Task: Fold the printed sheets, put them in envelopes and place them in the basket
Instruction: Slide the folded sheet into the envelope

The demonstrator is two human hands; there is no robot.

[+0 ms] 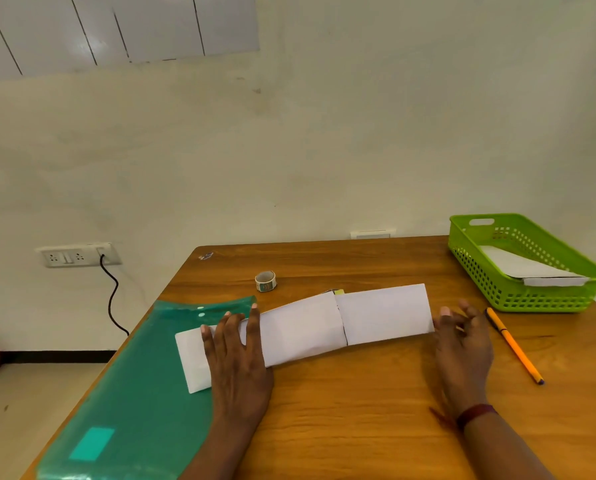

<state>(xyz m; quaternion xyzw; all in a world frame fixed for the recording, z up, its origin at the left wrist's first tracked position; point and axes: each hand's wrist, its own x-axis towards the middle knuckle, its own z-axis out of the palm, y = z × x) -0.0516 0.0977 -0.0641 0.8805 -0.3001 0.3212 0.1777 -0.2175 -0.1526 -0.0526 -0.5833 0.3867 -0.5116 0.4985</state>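
while our left hand (236,355) lies flat, pressing the envelope (300,330) onto the table (358,427), our right hand (462,344), loosely bent and gripping nothing, meets the end of the folded sheet (386,315), which seems partly tucked inside. the green basket (531,296) sits far right.

A wooden table (358,410) is lying beneath the fingers (255,327); a cream wall (324,150) is rising well beyond them, a socket panel (78,255) sitting to their left, above pale floor (30,410).

A person's left hand (236,355) and right hand (462,348) on bare forearms (220,445); a dark maroon wristband (476,414) circles the right wrist.
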